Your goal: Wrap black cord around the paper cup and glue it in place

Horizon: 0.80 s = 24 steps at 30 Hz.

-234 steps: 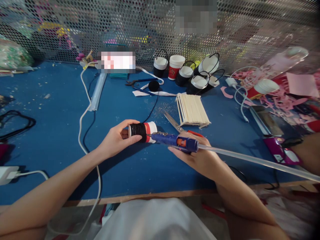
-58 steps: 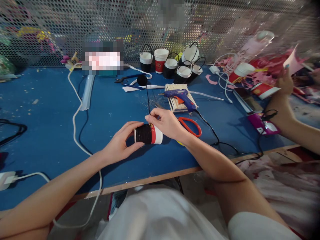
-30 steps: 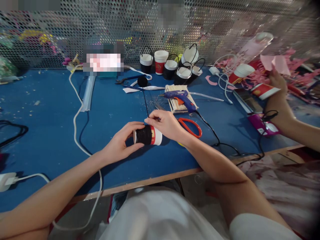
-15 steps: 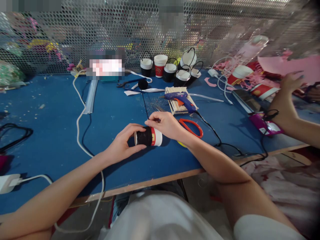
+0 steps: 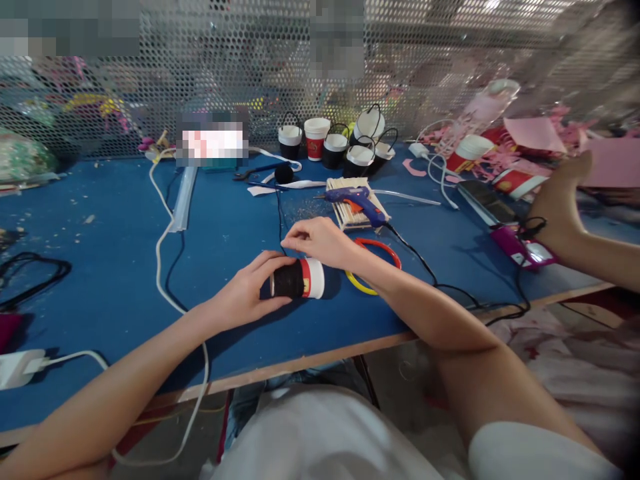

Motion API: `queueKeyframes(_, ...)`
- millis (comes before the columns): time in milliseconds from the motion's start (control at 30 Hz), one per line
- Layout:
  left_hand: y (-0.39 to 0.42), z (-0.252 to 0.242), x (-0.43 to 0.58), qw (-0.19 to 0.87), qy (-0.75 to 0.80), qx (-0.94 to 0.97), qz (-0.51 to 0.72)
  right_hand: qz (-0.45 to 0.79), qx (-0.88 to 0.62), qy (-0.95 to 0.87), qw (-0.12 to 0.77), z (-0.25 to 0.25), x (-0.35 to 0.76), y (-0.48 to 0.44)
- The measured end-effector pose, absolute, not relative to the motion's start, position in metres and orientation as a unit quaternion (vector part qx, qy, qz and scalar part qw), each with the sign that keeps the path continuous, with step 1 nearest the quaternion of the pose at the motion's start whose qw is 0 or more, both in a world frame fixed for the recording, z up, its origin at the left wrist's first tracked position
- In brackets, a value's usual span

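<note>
My left hand (image 5: 253, 287) grips a small paper cup (image 5: 300, 279) lying on its side just above the blue table (image 5: 100, 267). Most of the cup is wound in black cord; a red band and white rim still show. My right hand (image 5: 320, 240) hovers just over the cup and pinches the black cord (image 5: 279, 213), which runs back to a black spool (image 5: 284, 173). A blue glue gun (image 5: 356, 199) rests on a bundle of wooden sticks (image 5: 350, 193) behind my right hand.
Red and yellow scissors (image 5: 373, 267) lie right of the cup. Finished black-wrapped cups (image 5: 345, 143) stand at the back by a perforated metal screen. A white cable (image 5: 160, 253) crosses the left side. Another person's hand (image 5: 563, 200) holds pink paper at the right.
The glue gun, held in my right hand at first, now lies on the sticks. My right hand has taken the cord and keeps laying it round the cup. The other person's hand moved.
</note>
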<state>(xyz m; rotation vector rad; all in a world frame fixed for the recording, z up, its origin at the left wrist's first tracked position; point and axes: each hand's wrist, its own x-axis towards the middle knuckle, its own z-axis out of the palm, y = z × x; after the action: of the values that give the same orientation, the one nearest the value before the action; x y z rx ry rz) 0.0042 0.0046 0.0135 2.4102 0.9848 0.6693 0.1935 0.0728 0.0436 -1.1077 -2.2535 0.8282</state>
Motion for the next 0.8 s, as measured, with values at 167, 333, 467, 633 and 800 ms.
queueKeyframes(167, 0.006, 0.015, 0.005, 0.238, 0.374, 0.86, 0.253, 0.192, -0.508, -0.778, 0.316, 0.067, 0.241, 0.082)
queueKeyframes(333, 0.008, 0.013, 0.003, 0.227, 0.387, 0.855, 0.262, 0.03, -0.611, -0.771, 0.176, 0.066, 0.291, 0.109)
queueKeyframes(467, 0.01, 0.011, 0.002, 0.215, 0.396, 0.852, 0.266, 0.003, -0.605, -0.79, 0.102, 0.042, 0.301, 0.124)
queueKeyframes(633, 0.01, 0.011, 0.002, 0.214, 0.405, 0.849, 0.264, 0.038, -0.636, -0.751, 0.173, 0.028, 0.3, 0.126)
queueKeyframes(800, 0.011, 0.009, 0.001, 0.222, 0.418, 0.84, 0.265, 0.095, -0.68, -0.693, 0.222, 0.037, 0.3, 0.117)
